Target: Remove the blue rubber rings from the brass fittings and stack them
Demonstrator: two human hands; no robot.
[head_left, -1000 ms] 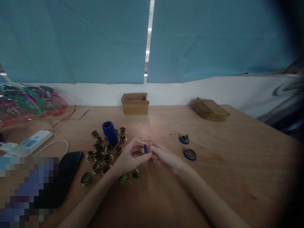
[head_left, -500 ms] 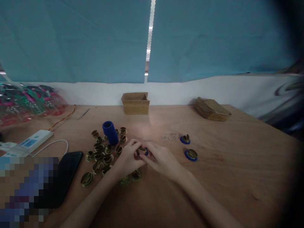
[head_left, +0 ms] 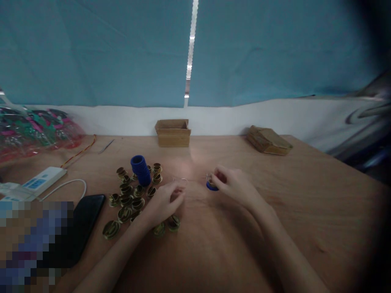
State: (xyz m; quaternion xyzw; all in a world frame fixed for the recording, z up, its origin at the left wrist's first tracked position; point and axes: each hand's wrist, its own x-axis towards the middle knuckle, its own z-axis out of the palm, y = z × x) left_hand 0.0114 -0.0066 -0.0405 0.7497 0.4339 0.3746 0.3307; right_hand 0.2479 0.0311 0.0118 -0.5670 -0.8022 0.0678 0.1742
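Observation:
My right hand (head_left: 232, 183) pinches a round brass-coloured piece seated on a blue ring (head_left: 211, 186), low over the table right of centre. My left hand (head_left: 166, 199) has its fingers curled in toward the thumb; what lies between them is hidden. Just beyond its fingertips shows a thin wire loop (head_left: 185, 180), and I cannot tell whether the hand touches it. Several brass-coloured slotted pieces (head_left: 124, 214) are spread left of and under that forearm. Among them leans a stack of blue rings (head_left: 140, 170).
An open cardboard box (head_left: 174, 138) stands at the back, with a second brown box (head_left: 269, 140) to its right. At the left are a dark phone (head_left: 88, 215), a white power strip (head_left: 45, 179) with cables, tweezers (head_left: 106, 146) and plastic-wrapped items (head_left: 39, 128).
My hands, together at the centre before, have parted. The right one has moved right with the brass piece and blue ring. It now covers the spot of two similar pieces.

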